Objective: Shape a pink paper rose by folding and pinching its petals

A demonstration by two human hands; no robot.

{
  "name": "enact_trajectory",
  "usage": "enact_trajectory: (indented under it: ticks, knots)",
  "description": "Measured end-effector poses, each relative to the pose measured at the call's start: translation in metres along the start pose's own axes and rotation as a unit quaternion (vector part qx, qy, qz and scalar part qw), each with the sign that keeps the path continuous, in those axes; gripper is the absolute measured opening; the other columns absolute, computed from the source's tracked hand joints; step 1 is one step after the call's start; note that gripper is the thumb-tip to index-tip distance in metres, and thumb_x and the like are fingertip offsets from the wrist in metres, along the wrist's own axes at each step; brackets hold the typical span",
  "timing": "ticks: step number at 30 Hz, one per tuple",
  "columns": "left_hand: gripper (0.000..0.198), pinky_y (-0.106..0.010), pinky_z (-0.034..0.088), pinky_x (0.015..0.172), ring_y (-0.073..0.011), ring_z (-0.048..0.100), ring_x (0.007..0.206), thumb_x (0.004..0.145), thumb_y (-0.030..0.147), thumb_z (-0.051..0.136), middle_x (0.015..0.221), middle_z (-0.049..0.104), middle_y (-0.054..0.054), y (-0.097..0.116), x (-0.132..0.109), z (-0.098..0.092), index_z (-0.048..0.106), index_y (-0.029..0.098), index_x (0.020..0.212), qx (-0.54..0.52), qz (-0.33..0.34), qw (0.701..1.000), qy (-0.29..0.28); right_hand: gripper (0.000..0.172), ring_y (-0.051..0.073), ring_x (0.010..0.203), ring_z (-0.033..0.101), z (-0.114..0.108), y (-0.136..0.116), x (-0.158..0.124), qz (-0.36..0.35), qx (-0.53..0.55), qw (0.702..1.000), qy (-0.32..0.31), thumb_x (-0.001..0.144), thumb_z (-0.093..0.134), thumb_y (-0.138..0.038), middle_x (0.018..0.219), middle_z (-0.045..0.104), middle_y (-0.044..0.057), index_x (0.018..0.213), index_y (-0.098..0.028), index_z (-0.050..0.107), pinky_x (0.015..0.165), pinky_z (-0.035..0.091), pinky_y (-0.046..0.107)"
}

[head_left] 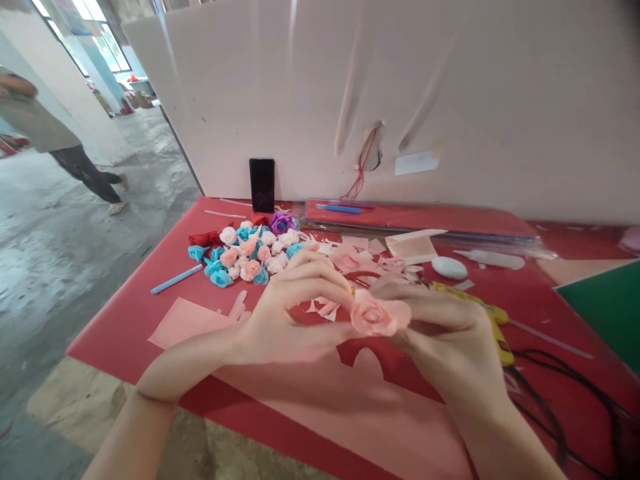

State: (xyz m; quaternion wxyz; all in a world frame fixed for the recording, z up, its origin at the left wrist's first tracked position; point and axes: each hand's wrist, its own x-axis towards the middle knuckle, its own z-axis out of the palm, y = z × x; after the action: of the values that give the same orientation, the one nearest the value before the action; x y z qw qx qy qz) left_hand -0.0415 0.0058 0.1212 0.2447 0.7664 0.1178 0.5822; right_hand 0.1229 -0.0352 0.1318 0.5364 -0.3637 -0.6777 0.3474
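pinched between the fingers of left hand (287, 303) and right hand (453, 330), above the red table (125, 320): pink paper rose (373, 314), coiled at centre, apparently part-built (loose at the rim). heaped beyond, leftward: finished-looking flowers (249, 247). seemingly unused: large pink sheet (320, 413) lying below.

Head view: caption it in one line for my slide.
Left hand and right hand hold a pink flower above a red table, with more flowers clustered beyond.

Pale pink is shown by the near rose (374, 315), plain red by the table (125, 320), and blue, pink and white (purple once) by the flowers (249, 247) at left.
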Motion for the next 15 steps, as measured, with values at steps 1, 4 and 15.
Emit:
enact_trajectory:
  ticks: [1, 4, 15]
  knots:
    - [0.012, -0.031, 0.05, 0.069, -0.0141, 0.058, 0.069, 0.079, 0.023, 0.069, 0.069, 0.064, -0.001, 0.002, 0.001, -0.002, 0.06, 0.018, 0.073, 0.0, 0.005, 1.0, -0.007, 0.013, 0.012, 0.061, 0.061, -0.002, 0.002, 0.0, -0.007, 0.013, 1.0, -0.008, 0.077, 0.072, -0.023, 0.067, 0.069, -0.005, 0.068, -0.033, 0.073, 0.058, 0.051, 0.024]
    - [0.007, -0.033, 0.051, 0.071, -0.0149, 0.059, 0.072, 0.08, 0.019, 0.066, 0.073, 0.064, -0.001, 0.006, 0.004, -0.01, 0.059, 0.02, 0.077, 0.035, 0.04, 0.998, -0.022, 0.015, 0.012, 0.061, 0.059, -0.005, 0.01, 0.001, -0.017, 0.052, 0.998, -0.041, 0.081, 0.068, -0.028, 0.064, 0.066, -0.004, 0.068, -0.031, 0.074, 0.058, 0.051, 0.025]
    - [0.007, -0.032, 0.051, 0.075, -0.0151, 0.055, 0.074, 0.085, 0.027, 0.063, 0.075, 0.066, -0.003, 0.005, 0.012, -0.026, 0.065, 0.02, 0.085, 0.118, 0.176, 0.974, -0.083, 0.005, 0.013, 0.063, 0.053, -0.008, 0.014, 0.004, 0.074, 0.16, 0.972, -0.153, 0.074, 0.074, -0.039, 0.061, 0.066, -0.003, 0.074, -0.035, 0.077, 0.065, 0.047, 0.027]
